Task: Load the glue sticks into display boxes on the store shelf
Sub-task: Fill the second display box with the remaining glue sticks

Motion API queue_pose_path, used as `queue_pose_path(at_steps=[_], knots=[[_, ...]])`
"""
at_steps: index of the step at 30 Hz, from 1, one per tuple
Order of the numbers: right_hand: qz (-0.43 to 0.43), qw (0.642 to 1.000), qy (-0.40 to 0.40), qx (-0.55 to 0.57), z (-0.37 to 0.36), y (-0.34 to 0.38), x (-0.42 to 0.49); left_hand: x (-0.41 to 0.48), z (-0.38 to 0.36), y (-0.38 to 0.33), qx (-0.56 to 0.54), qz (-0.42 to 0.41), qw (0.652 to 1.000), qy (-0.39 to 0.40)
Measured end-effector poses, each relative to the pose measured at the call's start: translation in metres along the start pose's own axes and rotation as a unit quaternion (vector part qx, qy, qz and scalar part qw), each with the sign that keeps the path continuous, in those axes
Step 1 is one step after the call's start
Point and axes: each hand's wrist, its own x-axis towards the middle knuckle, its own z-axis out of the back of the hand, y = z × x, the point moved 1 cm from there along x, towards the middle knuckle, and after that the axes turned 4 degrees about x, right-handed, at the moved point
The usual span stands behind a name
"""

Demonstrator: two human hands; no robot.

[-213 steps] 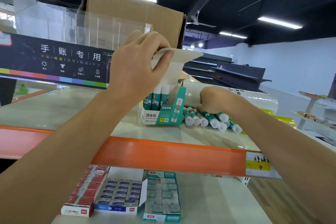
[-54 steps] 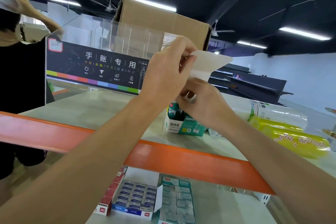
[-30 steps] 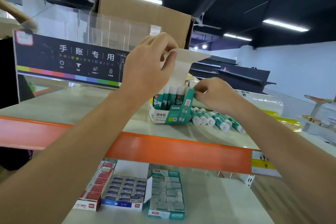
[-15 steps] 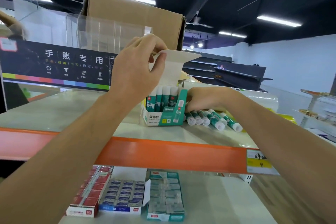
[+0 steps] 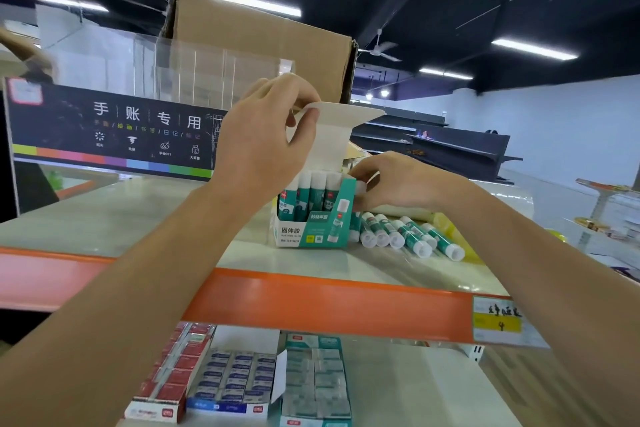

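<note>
Holding white flap (image 5: pixel 334 126) of teal display box (image 5: pixel 311 230) back matters here: left hand (image 5: pixel 263 149) pinches flap edge between thumb and fingers, so box mouth is open. Right hand (image 5: pixel 398 184), fingers curled, pinches glue stick (image 5: pixel 360 189) at box's right rim; best lowered straight, cap up, into free slot. Box sits on upper shelf (image 5: pixel 138 218), near front edge. Boxed sticks (image 5: pixel 317 191) upright, long axis vertical, white caps up. Loose glue sticks (image 5: pixel 408 236) lie just right of box, long axes toward viewer, white ends forward.
</note>
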Motion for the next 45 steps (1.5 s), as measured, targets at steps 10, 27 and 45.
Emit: queue_pose_path(at_steps=[10,27,45], knots=[[0.03,0.969,-0.145,0.199,0.024,0.0,-0.026,0.007,-0.005,0.003,0.012,0.0,1.0,-0.028],[0.091,0.91,-0.312,0.257,0.008,0.046,-0.033,0.012,-0.006,0.006,0.013,0.042,0.997,-0.064],[0.068,0.961,-0.243,0.113,-0.036,0.056,-0.016,0.01,-0.004,0.005,0.029,0.027,0.997,-0.074]])
